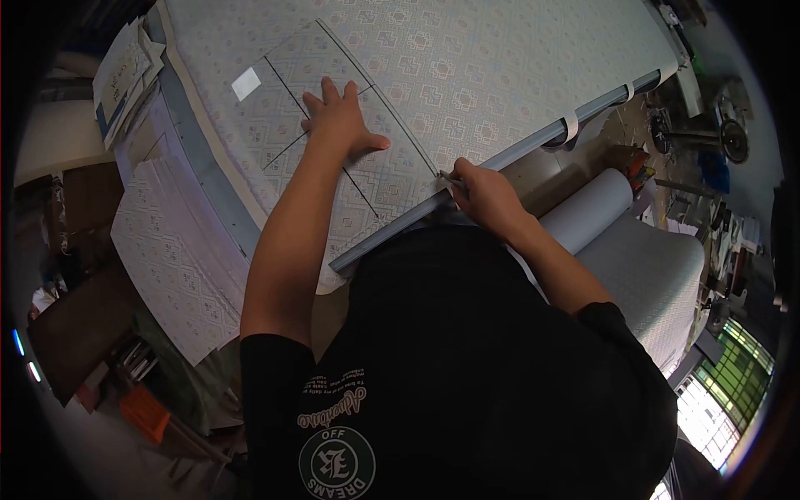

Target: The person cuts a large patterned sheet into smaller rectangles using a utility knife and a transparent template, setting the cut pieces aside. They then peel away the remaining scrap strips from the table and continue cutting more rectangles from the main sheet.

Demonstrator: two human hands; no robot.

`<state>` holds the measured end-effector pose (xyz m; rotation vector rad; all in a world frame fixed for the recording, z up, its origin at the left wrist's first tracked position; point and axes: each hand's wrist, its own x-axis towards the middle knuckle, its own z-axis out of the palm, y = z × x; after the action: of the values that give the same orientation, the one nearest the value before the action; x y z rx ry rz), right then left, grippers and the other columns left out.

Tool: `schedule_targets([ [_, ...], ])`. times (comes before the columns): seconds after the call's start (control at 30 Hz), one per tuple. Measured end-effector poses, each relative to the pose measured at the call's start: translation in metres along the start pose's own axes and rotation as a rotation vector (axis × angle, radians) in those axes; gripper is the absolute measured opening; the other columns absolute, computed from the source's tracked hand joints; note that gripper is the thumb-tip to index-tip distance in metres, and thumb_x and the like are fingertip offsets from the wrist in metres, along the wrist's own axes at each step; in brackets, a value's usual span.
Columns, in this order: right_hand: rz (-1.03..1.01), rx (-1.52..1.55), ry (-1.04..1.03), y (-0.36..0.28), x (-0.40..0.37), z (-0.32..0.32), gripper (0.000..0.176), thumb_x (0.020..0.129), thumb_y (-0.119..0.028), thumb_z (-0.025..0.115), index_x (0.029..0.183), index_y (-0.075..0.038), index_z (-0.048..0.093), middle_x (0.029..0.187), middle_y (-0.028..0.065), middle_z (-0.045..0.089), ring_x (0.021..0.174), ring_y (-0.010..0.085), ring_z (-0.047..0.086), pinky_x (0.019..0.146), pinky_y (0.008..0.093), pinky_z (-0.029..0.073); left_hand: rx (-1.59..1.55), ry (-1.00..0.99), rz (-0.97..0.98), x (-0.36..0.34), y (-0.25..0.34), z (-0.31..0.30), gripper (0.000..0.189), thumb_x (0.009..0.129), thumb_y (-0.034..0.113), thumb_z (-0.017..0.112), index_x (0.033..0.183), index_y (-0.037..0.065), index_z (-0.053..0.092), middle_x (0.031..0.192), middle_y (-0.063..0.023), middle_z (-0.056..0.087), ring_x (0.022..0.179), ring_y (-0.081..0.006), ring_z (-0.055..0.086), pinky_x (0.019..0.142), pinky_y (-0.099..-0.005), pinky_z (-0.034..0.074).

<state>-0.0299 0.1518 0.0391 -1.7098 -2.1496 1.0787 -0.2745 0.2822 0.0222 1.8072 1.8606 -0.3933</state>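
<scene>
Patterned fabric [467, 75], left hand [337, 121] splayed flat, right hand [487, 196] pinching pencil [450, 177]

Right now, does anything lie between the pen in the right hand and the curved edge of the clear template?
Nothing visible does. The pen in the right hand meets the curved edge of the clear template at its lower end. The left hand lies flat on the template, inside that edge.

The black T-shirt [467, 350], nearest in the scene, bears a round white emblem [337, 463] reading "OFF DREAMS" around a central letter mark, seen upside down. Just beyond it run a script word and small lines, too tiny to read. Print on the papers [125, 71], far left of the left hand [337, 121], is illegible
</scene>
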Motion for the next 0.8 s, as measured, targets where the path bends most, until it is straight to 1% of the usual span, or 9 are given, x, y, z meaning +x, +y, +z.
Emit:
schedule_targets([
  [0.1, 0.017, -0.056, -0.032, 0.001, 0.003, 0.004, 0.020, 0.092, -0.013, 0.070, 0.104, -0.003, 0.058, 0.093, 0.0189, 0.071, 0.086, 0.0405, 0.069, 0.072, 0.0472, 0.054, 0.022, -0.007, 0.003, 0.000, 0.001, -0.002, 0.136, 0.057, 0.056, 0.095, 0.162, 0.015, 0.020, 0.169, -0.0232, 0.001, 0.151, -0.0577, 0.004, 0.113, -0.0716, 0.033],
  [0.3, -0.099, 0.024, 0.138, 0.027, -0.004, 0.029, 0.017, 0.091, -0.013, 0.071, 0.100, -0.004, 0.060, 0.093, 0.0166, 0.071, 0.084, 0.0372, 0.069, 0.069, 0.0452, 0.054, 0.054, 0.005, 0.016, -0.001, 0.002, -0.001, 0.134, 0.059, 0.058, 0.094, 0.162, 0.013, 0.020, 0.169, -0.0247, 0.003, 0.150, -0.0595, 0.008, 0.111, -0.0700, 0.038],
  [0.43, -0.129, 0.028, 0.234, 0.026, 0.034, 0.039, 0.017, 0.092, -0.015, 0.071, 0.100, -0.004, 0.061, 0.095, 0.0160, 0.072, 0.082, 0.0361, 0.069, 0.070, 0.0438, 0.054, 0.068, 0.000, 0.010, -0.004, 0.004, -0.004, 0.133, 0.059, 0.058, 0.094, 0.162, 0.013, 0.021, 0.168, -0.0250, 0.004, 0.149, -0.0598, 0.008, 0.110, -0.0702, 0.039],
  [0.53, -0.116, 0.010, 0.274, 0.005, 0.080, 0.036, 0.016, 0.093, -0.017, 0.069, 0.099, -0.005, 0.059, 0.091, 0.0160, 0.069, 0.083, 0.0369, 0.067, 0.070, 0.0458, 0.053, 0.085, 0.016, 0.011, -0.003, 0.004, -0.010, 0.131, 0.060, 0.057, 0.094, 0.160, 0.010, 0.024, 0.167, -0.0257, 0.011, 0.149, -0.0588, 0.016, 0.110, -0.0674, 0.041],
  [0.6, -0.096, 0.032, 0.288, -0.005, 0.091, 0.031, 0.016, 0.094, -0.019, 0.066, 0.098, -0.006, 0.057, 0.086, 0.0159, 0.067, 0.083, 0.0379, 0.066, 0.070, 0.0482, 0.052, 0.160, -0.009, 0.087, 0.006, -0.004, -0.015, 0.128, 0.060, 0.055, 0.094, 0.158, 0.006, 0.028, 0.165, -0.0256, 0.020, 0.145, -0.0567, 0.029, 0.110, -0.0582, 0.044],
  [0.67, -0.043, -0.015, 0.201, -0.009, 0.091, 0.024, 0.016, 0.094, -0.019, 0.066, 0.098, -0.006, 0.058, 0.086, 0.0161, 0.067, 0.083, 0.0376, 0.066, 0.071, 0.0486, 0.052, 0.125, 0.023, 0.109, 0.037, -0.027, -0.023, 0.126, 0.060, 0.054, 0.094, 0.157, 0.004, 0.029, 0.163, -0.0257, 0.024, 0.141, -0.0549, 0.036, 0.110, -0.0539, 0.046],
  [0.7, -0.048, -0.022, 0.201, -0.008, 0.089, 0.023, 0.016, 0.094, -0.019, 0.066, 0.098, -0.006, 0.058, 0.086, 0.0161, 0.067, 0.083, 0.0376, 0.066, 0.071, 0.0486, 0.052, 0.089, 0.041, 0.135, 0.042, -0.032, -0.029, 0.125, 0.061, 0.052, 0.095, 0.155, 0.002, 0.031, 0.161, -0.0258, 0.028, 0.138, -0.0531, 0.042, 0.109, -0.0495, 0.047],
  [0.73, -0.079, -0.008, 0.226, -0.004, 0.088, 0.024, 0.016, 0.093, -0.018, 0.067, 0.099, -0.006, 0.059, 0.086, 0.0166, 0.067, 0.084, 0.0378, 0.066, 0.072, 0.0483, 0.052, 0.079, 0.048, 0.130, 0.044, -0.034, -0.030, 0.125, 0.061, 0.052, 0.095, 0.155, 0.002, 0.031, 0.161, -0.0258, 0.028, 0.138, -0.0531, 0.042, 0.109, -0.0495, 0.047],
  [0.8, -0.118, 0.001, 0.237, -0.001, 0.090, 0.027, 0.016, 0.093, -0.018, 0.067, 0.099, -0.006, 0.060, 0.086, 0.0170, 0.067, 0.084, 0.0379, 0.066, 0.072, 0.0481, 0.052, 0.014, 0.182, 0.099, 0.045, -0.040, -0.029, 0.105, 0.063, 0.041, 0.097, 0.142, -0.001, 0.042, 0.146, -0.0217, 0.043, 0.130, -0.0437, 0.050, 0.101, -0.0484, 0.054],
])
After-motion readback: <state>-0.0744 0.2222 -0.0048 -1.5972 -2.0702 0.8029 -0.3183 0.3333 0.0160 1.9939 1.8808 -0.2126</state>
